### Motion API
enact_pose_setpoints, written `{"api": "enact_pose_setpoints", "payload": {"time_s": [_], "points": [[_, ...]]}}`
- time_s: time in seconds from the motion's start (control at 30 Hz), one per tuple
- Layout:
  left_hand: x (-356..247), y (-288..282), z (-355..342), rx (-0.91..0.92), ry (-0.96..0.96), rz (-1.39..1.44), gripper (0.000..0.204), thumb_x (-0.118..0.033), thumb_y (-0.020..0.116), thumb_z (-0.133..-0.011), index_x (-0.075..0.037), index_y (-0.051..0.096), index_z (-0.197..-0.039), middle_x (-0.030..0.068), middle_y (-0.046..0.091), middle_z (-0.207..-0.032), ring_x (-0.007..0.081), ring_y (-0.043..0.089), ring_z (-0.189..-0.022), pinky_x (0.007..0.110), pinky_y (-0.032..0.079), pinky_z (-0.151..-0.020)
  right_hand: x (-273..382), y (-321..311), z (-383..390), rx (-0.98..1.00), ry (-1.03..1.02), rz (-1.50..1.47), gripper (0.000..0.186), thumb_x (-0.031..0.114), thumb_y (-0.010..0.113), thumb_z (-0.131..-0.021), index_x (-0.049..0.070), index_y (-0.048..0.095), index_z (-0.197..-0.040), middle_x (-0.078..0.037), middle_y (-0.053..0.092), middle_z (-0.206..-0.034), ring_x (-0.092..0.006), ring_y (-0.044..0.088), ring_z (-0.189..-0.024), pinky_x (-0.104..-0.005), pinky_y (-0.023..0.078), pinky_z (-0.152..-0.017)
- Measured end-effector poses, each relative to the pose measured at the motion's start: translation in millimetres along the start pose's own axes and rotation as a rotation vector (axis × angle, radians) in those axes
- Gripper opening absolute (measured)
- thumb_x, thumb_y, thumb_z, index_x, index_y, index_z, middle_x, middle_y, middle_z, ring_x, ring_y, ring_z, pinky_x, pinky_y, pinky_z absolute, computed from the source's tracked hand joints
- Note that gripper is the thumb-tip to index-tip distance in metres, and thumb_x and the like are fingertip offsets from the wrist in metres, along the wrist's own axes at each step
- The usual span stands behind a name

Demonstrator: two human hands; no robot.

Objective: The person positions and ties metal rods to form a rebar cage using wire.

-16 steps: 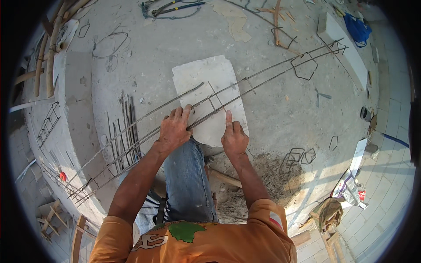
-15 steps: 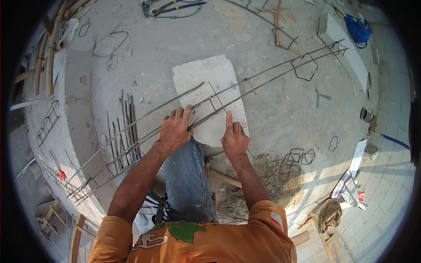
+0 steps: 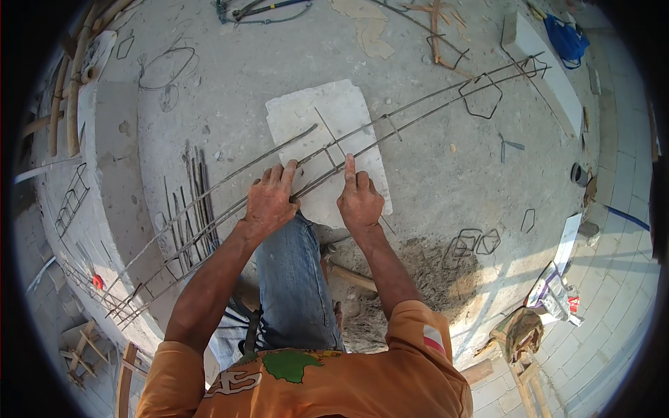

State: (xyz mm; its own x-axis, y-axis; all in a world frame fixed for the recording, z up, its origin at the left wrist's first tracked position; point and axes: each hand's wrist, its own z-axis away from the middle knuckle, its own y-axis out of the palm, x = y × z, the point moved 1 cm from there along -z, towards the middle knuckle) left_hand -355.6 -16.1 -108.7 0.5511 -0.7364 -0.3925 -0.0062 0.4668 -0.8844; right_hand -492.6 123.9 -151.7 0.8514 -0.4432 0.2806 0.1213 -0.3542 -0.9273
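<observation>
A long, narrow rebar frame (image 3: pixel 418 113) of thin bars joined by short cross ties runs diagonally from lower left to upper right, across a pale slab (image 3: pixel 317 101). My left hand (image 3: pixel 273 195) grips the frame near its middle, fingers over the bars and thumb side toward the slab. To its right, my right hand (image 3: pixel 360 198) is closed around a thin metal rod (image 3: pixel 326 125), index finger stretched along it. This rod crosses the frame beside a cross tie, its far end pointing past the bars. A separate bar (image 3: pixel 244 167) ends above the slab.
Several loose bars (image 3: pixel 191 202) lie at left beside a concrete ledge (image 3: pixel 125 160). Bent wire stirrups (image 3: pixel 477 242) and a dirt patch (image 3: pixel 411 285) are on the right. A white block (image 3: pixel 543 73) supports the frame's far end; a blue bag (image 3: pixel 566 40) sits behind.
My right hand has slid forward and slightly left, and the thin rod reaches farther past the frame's bars. My left hand stays on the frame. The whole view has shifted slightly.
</observation>
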Motion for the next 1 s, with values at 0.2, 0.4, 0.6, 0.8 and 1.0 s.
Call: {"api": "enact_pose_setpoints", "payload": {"time_s": [0.2,0.4,0.6,0.8,1.0], "points": [[4,0,3,0.028,-0.015,0.029,0.079,-0.015,0.077,-0.063,0.000,0.041,-0.131,0.0189,0.055,-0.107,0.0342,0.058,-0.101,0.043,0.053,-0.081,-7,-17,37,0.098,0.026,0.029,0.081,-0.002,0.064,-0.060,0.004,0.043,-0.139,-0.007,0.047,-0.078,-0.0207,0.056,-0.063,-0.0321,0.049,-0.046],[1,-1,-2,0.029,-0.006,0.032,0.083,-0.013,0.081,-0.059,0.000,0.040,-0.131,0.0187,0.056,-0.105,0.0354,0.060,-0.098,0.042,0.054,-0.080,-1,-2,5,0.024,0.041,-0.009,0.079,-0.003,0.064,-0.060,0.004,0.047,-0.137,-0.005,0.047,-0.075,-0.0194,0.054,-0.060,-0.0313,0.049,-0.044],[1,1,2,0.037,-0.013,0.037,0.084,-0.013,0.082,-0.058,0.000,0.040,-0.131,0.0192,0.055,-0.105,0.0356,0.059,-0.099,0.042,0.054,-0.081,-7,-6,13,0.069,0.004,0.023,0.076,-0.004,0.063,-0.061,0.005,0.049,-0.135,-0.006,0.047,-0.075,-0.0189,0.053,-0.058,-0.0307,0.048,-0.044],[4,-6,3,0.048,-0.011,0.080,0.083,-0.011,0.081,-0.058,0.001,0.041,-0.130,0.0200,0.056,-0.106,0.0363,0.059,-0.100,0.042,0.054,-0.081,-4,-12,19,-0.010,-0.017,-0.030,0.074,-0.005,0.062,-0.062,0.002,0.050,-0.134,-0.007,0.048,-0.075,-0.0196,0.054,-0.058,-0.0303,0.049,-0.045],[3,-6,1,0.047,-0.003,0.085,0.083,-0.013,0.081,-0.060,0.001,0.040,-0.131,0.0210,0.056,-0.105,0.0369,0.058,-0.101,0.042,0.053,-0.082,0,0,-7,0.036,0.001,-0.008,0.073,-0.004,0.063,-0.064,0.007,0.050,-0.135,-0.007,0.049,-0.075,-0.0211,0.057,-0.059,-0.0324,0.050,-0.046]]}}
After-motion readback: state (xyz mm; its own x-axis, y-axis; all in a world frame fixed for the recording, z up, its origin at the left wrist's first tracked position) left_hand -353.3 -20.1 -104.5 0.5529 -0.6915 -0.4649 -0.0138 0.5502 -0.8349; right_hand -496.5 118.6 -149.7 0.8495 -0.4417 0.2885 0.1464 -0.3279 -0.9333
